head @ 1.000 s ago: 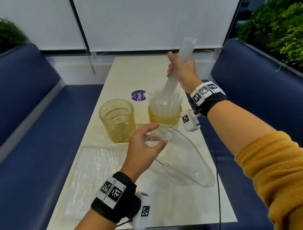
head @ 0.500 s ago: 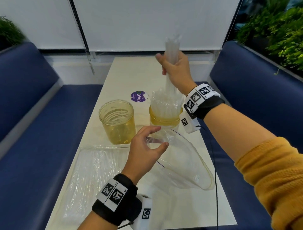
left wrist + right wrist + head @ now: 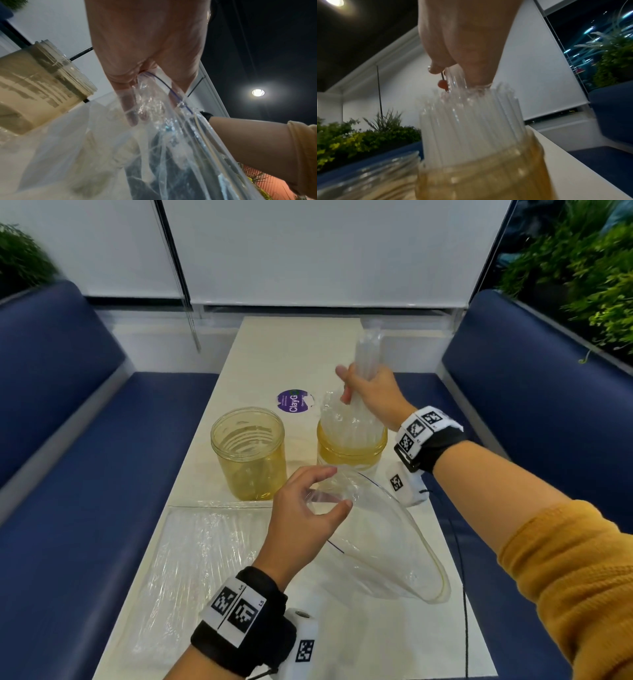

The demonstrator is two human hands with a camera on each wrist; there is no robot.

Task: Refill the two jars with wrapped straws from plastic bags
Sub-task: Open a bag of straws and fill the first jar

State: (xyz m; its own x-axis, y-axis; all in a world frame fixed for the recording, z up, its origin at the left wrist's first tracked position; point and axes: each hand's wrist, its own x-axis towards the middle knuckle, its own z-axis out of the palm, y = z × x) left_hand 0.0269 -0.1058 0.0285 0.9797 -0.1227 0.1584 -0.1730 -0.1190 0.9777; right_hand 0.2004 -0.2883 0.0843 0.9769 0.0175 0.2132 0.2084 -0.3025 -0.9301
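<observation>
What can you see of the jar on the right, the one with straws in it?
The right jar is a clear, yellow-tinted cylinder, plastic by the look, lidless, standing upright on the pale table beside the empty jar. Wrapped straws pack it and rise well above its rim. The right hand grips a further bundle, its lower end down among those straws. The hand does not appear to touch the jar itself.
</observation>
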